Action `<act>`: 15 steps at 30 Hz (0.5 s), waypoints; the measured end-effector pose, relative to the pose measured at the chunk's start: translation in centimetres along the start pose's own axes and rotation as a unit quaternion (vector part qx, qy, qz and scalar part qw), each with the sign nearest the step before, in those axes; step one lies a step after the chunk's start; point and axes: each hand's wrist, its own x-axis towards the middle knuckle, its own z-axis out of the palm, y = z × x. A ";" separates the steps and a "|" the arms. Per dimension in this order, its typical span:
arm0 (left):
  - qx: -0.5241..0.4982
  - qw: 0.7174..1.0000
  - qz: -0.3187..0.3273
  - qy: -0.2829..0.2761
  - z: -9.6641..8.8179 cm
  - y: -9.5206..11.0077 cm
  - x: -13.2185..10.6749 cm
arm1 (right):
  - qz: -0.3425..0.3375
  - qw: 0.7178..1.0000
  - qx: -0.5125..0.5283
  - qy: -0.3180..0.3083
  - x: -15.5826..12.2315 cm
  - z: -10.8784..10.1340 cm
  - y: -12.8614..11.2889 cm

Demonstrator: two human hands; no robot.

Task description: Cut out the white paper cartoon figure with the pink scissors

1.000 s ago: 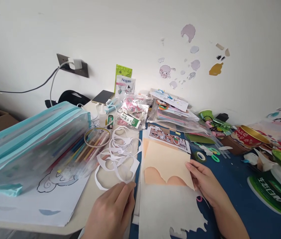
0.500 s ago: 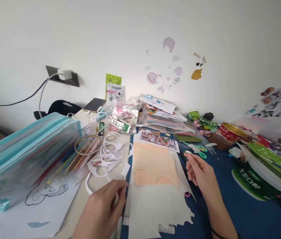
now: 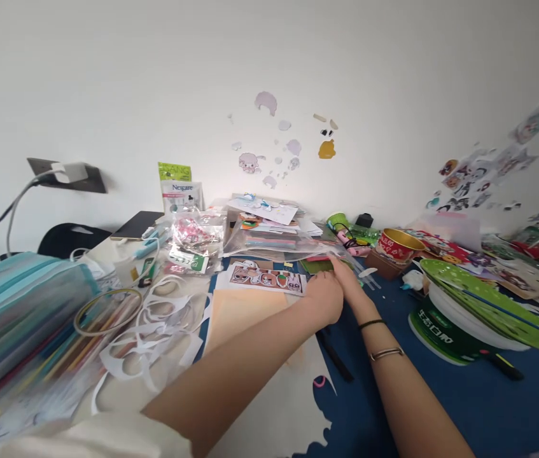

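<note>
Both arms stretch forward over the desk. My left hand (image 3: pixel 325 296) is curled, knuckles up, at the right end of a printed cartoon sheet (image 3: pixel 264 277); what its fingers hold is hidden. My right hand (image 3: pixel 347 278) lies just behind it with its fingers closed, reaching toward a dark green paper (image 3: pixel 315 266) and the spot where green scissors lay. Its wrist wears two bracelets. A peach paper sheet (image 3: pixel 243 313) lies under my left forearm on a larger white sheet (image 3: pixel 279 407).
White paper offcuts (image 3: pixel 149 324) and a tape ring (image 3: pixel 107 310) lie left, beside a blue zip pouch (image 3: pixel 16 318) of pencils. Stacked craft packets (image 3: pixel 269 232) line the wall. At right stand a red-gold tin (image 3: pixel 396 243), green plates (image 3: pixel 483 299) and a green tub (image 3: pixel 441 327).
Both hands left the peach paper and the offcuts and reached forward to the far end of the mat. The view swung to the right.
</note>
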 end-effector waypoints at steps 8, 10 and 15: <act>0.018 0.994 -0.071 0.079 4.6 -1.9 6.4 | -0.024 0.999 0.009 0.041 3.6 -0.4 1.9; 0.016 0.992 -0.091 0.087 5.3 -2.3 6.7 | -0.032 0.998 0.025 0.036 4.1 -0.3 1.4; 0.004 0.991 -0.107 0.085 6.3 -2.5 7.0 | 0.001 0.998 0.064 0.006 5.4 -0.4 0.4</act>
